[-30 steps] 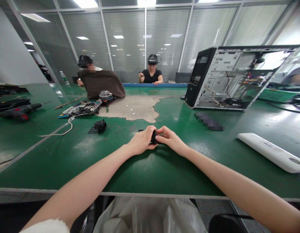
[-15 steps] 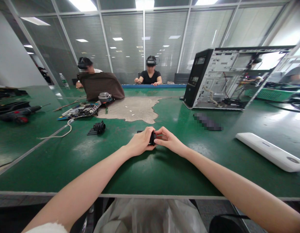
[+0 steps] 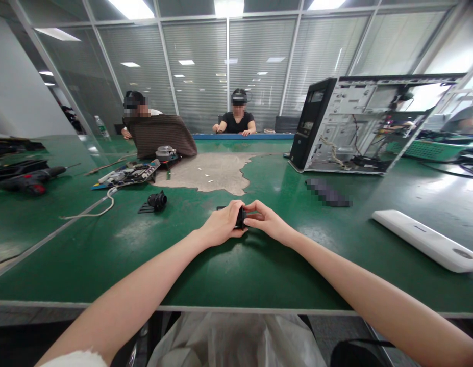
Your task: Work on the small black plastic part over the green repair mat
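Note:
Just above the green table (image 3: 259, 275), a small black part (image 3: 240, 218) sits between my two hands. My left hand (image 3: 223, 220) is closed around its left side and covers most of it. The fingertips and thumb of my right hand (image 3: 267, 220) pinch its right edge. A thin dark piece of it sticks out beyond my left knuckles. What kind of part it is cannot be made out. To the left stands a black lens-like part (image 3: 156, 201) with a slatted bracket.
An opened computer case (image 3: 308, 122) stands at the right, with a white plastic panel (image 3: 423, 238) nearer me. A circuit board (image 3: 125, 176), a brown cloth-like cover (image 3: 159, 135) and a power drill (image 3: 33, 178) are to the left. Two people sit across the table.
My hands and the black part hold almost the same pose. The whole view has shifted very slightly.

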Motion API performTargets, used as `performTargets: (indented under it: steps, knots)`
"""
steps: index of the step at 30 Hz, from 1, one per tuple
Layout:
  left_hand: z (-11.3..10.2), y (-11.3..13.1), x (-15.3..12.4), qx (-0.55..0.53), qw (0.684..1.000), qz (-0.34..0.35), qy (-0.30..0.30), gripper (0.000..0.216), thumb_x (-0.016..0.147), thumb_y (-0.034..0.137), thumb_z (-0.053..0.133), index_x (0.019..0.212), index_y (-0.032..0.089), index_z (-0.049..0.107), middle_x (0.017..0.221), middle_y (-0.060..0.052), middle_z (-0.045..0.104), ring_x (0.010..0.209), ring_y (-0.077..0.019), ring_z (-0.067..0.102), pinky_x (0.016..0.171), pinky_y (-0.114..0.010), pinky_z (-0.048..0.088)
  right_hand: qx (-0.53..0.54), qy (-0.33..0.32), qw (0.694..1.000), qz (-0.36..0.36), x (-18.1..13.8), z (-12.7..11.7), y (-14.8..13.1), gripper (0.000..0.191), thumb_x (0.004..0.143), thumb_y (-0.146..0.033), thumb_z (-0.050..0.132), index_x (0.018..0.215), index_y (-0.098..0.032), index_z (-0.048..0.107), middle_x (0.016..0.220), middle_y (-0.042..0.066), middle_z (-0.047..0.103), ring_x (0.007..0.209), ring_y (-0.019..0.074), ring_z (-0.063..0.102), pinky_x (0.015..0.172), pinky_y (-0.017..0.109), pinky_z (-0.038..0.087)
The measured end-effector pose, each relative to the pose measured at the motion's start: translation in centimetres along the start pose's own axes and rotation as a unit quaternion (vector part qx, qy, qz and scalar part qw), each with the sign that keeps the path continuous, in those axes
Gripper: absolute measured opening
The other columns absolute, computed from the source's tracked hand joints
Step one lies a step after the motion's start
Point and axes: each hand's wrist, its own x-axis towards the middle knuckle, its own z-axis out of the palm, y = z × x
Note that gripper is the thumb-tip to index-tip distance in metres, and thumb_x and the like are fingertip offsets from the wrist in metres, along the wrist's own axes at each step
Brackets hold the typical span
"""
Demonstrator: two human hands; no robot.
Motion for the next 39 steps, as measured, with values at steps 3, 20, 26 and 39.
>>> performTargets:
  steps: [3, 20, 26, 39]
  knots:
    - [-0.02, -0.04, 0.01, 0.010, 1.000, 0.002, -0.006, 0.057, 0.068, 0.030, 0.057, 0.114, 0.019, 0.024, 0.110, -0.009, 0.043, 0.085, -0.0208, 0.054, 0.063, -0.032, 0.045, 0.015, -0.019, 1.000, -0.012, -0.14, -0.12, 0.08, 0.032, 0.063, -0.022, 0.065, 0.087, -0.021, 0.044, 0.098, 0.001, 0.049, 0.088, 0.0148, 0.055, 0.076, 0.032, 0.046]
    - [0.13, -0.14, 0.07, -0.008, 1.000, 0.003, 0.000, 0.053, 0.069, 0.033, 0.056, 0.112, 0.019, 0.026, 0.108, -0.008, 0.044, 0.087, -0.0210, 0.053, 0.066, -0.033, 0.045, -0.016, 0.032, 0.999, 0.008, 0.23, 0.05, 0.34, 0.025, 0.070, -0.026, 0.059, 0.091, -0.019, 0.047, 0.092, 0.002, 0.053, 0.083, 0.0130, 0.055, 0.080, 0.032, 0.044]
    - [0.09, -0.09, 0.03, -0.005, 1.000, 0.001, -0.001, 0.054, 0.069, 0.032, 0.055, 0.112, 0.020, 0.025, 0.110, -0.008, 0.043, 0.086, -0.0203, 0.053, 0.066, -0.032, 0.045, -0.017, -0.002, 1.000, -0.014, 0.12, -0.15, 0.11, 0.024, 0.066, -0.023, 0.062, 0.084, -0.019, 0.047, 0.089, 0.001, 0.053, 0.084, 0.0140, 0.057, 0.080, 0.033, 0.045]
    - [0.05, -0.06, 0.07, -0.001, 1.000, 0.000, -0.001, 0.054, 0.069, 0.031, 0.056, 0.112, 0.019, 0.026, 0.109, -0.009, 0.043, 0.087, -0.0207, 0.053, 0.066, -0.033, 0.045, -0.035, 0.024, 0.999, -0.025, 0.19, 0.11, 0.26, 0.020, 0.072, -0.027, 0.057, 0.087, -0.019, 0.046, 0.088, 0.001, 0.052, 0.084, 0.0129, 0.054, 0.079, 0.032, 0.045]
